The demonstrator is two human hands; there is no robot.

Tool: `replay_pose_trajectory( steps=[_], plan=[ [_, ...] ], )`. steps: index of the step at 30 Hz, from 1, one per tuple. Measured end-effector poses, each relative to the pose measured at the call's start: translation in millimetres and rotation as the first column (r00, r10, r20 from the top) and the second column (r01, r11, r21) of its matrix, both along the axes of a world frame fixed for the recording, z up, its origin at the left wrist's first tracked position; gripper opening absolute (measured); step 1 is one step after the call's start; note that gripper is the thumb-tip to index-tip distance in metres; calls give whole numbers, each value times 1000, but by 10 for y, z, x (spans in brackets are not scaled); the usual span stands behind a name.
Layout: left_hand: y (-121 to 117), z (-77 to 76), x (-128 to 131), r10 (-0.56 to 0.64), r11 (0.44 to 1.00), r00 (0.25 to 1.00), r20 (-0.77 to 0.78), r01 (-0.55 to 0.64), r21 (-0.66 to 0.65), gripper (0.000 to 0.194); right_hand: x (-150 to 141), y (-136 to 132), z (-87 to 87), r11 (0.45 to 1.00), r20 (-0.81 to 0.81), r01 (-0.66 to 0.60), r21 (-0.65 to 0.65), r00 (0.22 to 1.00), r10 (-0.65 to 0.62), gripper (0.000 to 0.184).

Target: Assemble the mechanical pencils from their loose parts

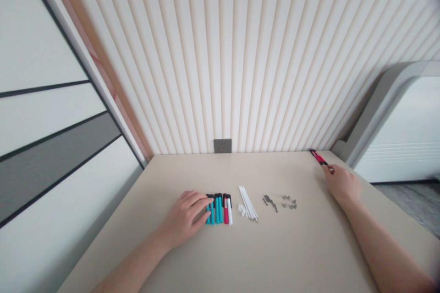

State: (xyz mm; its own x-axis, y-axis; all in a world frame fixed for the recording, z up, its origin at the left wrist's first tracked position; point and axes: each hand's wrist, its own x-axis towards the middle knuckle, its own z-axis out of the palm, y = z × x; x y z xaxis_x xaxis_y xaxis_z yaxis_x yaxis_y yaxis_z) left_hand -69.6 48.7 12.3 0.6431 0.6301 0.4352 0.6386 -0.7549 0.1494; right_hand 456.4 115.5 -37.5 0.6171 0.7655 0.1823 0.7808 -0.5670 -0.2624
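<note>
The person's left hand lay with its fingers loosely bent, the thumb some way apart from the forefinger, tips at the leftmost of the teal pens; whether they had hold of one could not be told. Just right of those fingertips, in the same row, were a red pen and a white pen, all with black tops. The right hand had its fingers drawn close together at the near end of the pink-and-black pens, which pointed away from the fingertips toward the wall; gripping or merely touching could not be made out. Between both hands' fingers, from left to right, lay small white pieces, thin white rods, dark grey pieces and light grey pieces.
</note>
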Motion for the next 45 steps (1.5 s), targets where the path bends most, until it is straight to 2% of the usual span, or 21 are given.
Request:
replay_pose_trajectory(
  steps=[2, 4, 6, 8, 10, 13, 14, 16, 17, 20, 23, 26, 30, 33, 35, 37, 39, 41, 43, 45],
  plan=[
    [-6, 17, 6, 14, 999, 1000, -20, -15, -36, 28, -91, -26, 30, 991, 49, -93, 99, 995, 88, 40],
    [-20, 22, 16, 19, 997, 999, -29, -21, -74, 31, -249, -59, 68, 940, 107, -255, 226, 966, 236, 37],
    [-36, 12, 27, 20, 994, 999, -28, -23, -105, 36, -503, -115, 124, 839, 159, -442, 318, 897, 412, 36],
    [-53, -10, 40, 13, 992, 1000, -26, -16, -128, 42, -862, -210, 204, 741, 168, -584, 331, 809, 563, 36],
    [-69, -32, 57, 2, 990, 1000, -28, -6, -143, 48, -1300, -348, 308, 617, 145, -718, 323, 682, 717, 35],
    [-89, -46, 88, -2, 987, 999, -36, -4, -158, 55, -1962, -578, 474, 317, 94, -918, 237, 346, 934, 37],
    [-95, -46, 97, 1, 986, 999, -38, -8, -164, 56, -2147, -637, 519, 238, 67, -948, 213, 258, 964, 43],
    [-105, -46, 113, 10, 985, 999, -40, -17, -174, 59, -2435, -701, 576, 157, -6, -975, 159, 158, 987, 57],
    [-108, -47, 118, 12, 984, 999, -41, -20, -177, 61, -2535, -703, 585, 136, -31, -981, 137, 133, 991, 65],
    [-113, -62, 125, 7, 983, 999, -46, -16, -185, 65, -2693, -636, 550, 110, -110, -992, 69, 102, 989, 78],
    [-117, -84, 124, 7, 982, 999, -50, -16, -189, 67, -2738, -561, 496, 117, -172, -992, 54, 107, 979, 76],
    [-128, -93, 126, 7, 983, 999, -42, -14, -180, 68, -2747, -552, 493, 116, -177, -989, 97, 97, 979, 71],
    [-135, -90, 142, 21, 990, 1000, 11, -20, -137, 60, -2723, -637, 542, 121, -199, -959, 256, 71, 977, 66],
    [-145, -83, 164, 17, 998, 997, 76, -12, -63, 43, -2688, -775, 555, 184, -328, -869, 460, 27, 944, 63],
    [-170, -68, 190, -20, 1000, 992, 121, 20, 2, 35, -2672, -898, 547, 244, -449, -796, 555, -39, 892, 60],
    [-209, -43, 225, -77, 995, 985, 153, 67, 73, 28, -2668, -1026, 537, 272, -531, -745, 609, -128, 838, 58],
    [-250, -13, 261, -145, 984, 976, 164, 124, 130, 22, -2670, -1138, 536, 257, -555, -729, 634, -197, 808, 56],
    [-275, 8, 284, -192, 974, 968, 159, 169, 149, 17, -2668, -1213, 542, 211, -528, -748, 629, -213, 822, 55],
    [-273, 11, 286, -196, 976, 968, 156, 177, 128, 15, -2645, -1238, 547, 159, -457, -778, 608, -179, 871, 51],
    [-243, -8, 266, -156, 986, 974, 164, 143, 89, 13, -2594, -1212, 537, 130, -362, -804, 581, -112, 925, 42]
  ],
)
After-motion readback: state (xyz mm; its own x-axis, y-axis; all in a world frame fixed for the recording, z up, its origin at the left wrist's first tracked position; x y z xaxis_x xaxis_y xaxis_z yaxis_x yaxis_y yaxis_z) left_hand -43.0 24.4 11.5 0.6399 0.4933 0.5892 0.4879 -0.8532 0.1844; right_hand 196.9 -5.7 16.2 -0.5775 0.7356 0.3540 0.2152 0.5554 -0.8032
